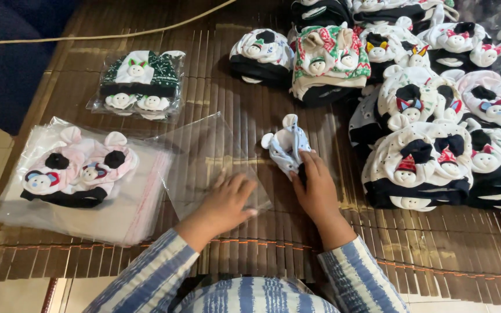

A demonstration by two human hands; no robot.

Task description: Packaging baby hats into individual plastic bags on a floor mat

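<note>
Your left hand (227, 200) lies flat, fingers spread, pressing down on a clear, flat plastic bag (207, 159) near the middle of the brown slatted bamboo mat (250, 255), toward its near edge. It grips nothing; it only pins the bag's near corner to the mat.

Your right hand (317, 185) is just beside it to the right, fingers curled around the lower end of a small pale blue and white fabric baby hat with round ears (285, 145). The hat rests on the mat just past the bag's right edge, its ears pointing to the far side. Whether hat and bag touch, you cannot tell.

At the mat's left near corner sits a stack of clear plastic bags (129, 214), and on top of it lies a pink hat with black trim and small bear faces (76, 171). Beyond that, toward the far left, a dark green and white hat sealed in a clear bag (141, 81) lies on its own.

Along the right edge and far right corner, a large heap of unbagged hats in white, black, pink and red (430, 116) is piled closely together, well apart from the bag under your left hand. A thin pale cord (100, 36) runs across the far left side.
</note>
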